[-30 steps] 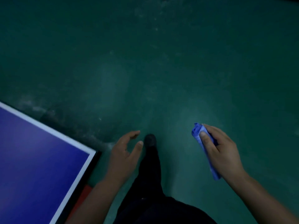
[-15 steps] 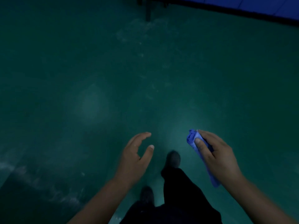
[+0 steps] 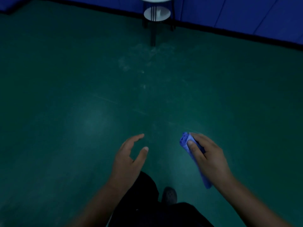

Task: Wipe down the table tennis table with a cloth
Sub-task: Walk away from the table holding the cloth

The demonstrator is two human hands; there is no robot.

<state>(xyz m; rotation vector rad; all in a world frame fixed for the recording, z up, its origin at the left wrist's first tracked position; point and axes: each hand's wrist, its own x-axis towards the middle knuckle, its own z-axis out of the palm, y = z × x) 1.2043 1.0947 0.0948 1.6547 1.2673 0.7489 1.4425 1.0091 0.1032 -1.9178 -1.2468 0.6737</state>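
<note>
My right hand (image 3: 208,154) grips a folded blue cloth (image 3: 185,141), thumb on top; one end sticks out ahead of the fingers and the other hangs below the palm. My left hand (image 3: 129,158) hovers over the floor, fingers relaxed and spread, holding nothing. The table tennis table is out of view. Below the hands I see my dark trousers and one dark shoe (image 3: 169,195).
A green floor (image 3: 82,95) with pale scuff marks stretches ahead. A small black stand with round white shelves (image 3: 157,13) stands at the far wall. Blue wall panels (image 3: 246,12) with a black skirting run along the back.
The view has turned away from the blue table, which left the frame at the lower left. The wall and the stand have come into view. My legs have stepped forward; both hands keep their pose.
</note>
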